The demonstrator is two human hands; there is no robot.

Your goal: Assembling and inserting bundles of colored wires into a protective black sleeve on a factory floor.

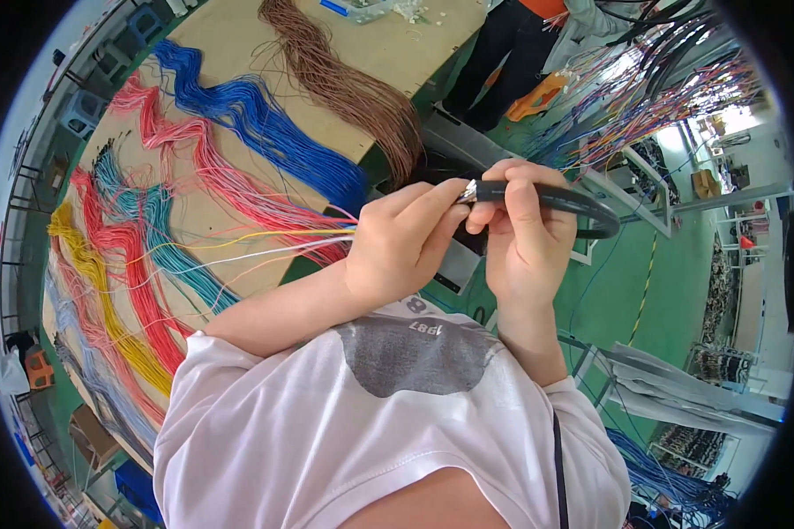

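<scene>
Only the head view here. My left hand is pinched shut on a few thin loose wires, yellow, white and pink, which run off to the left over the desk. My right hand is wrapped tight around a thick black cable, thumb on top, and the cable curves away right and back under the hand. The silvery stripped end of the cable sits right between the two hands, with the left fingertips touching it.

Both hands are up in the air just off the desk's near edge, above the green floor. On the desk there are fat wire bundles lying in long waves: brown bundle, blue bundle, pink bundle, teal bundle, red bundle and yellow bundle. Open floor to the right of my hands. Another person stands at the far end of the desk, well apart from my hands, next to a rack of hanging wires.
</scene>
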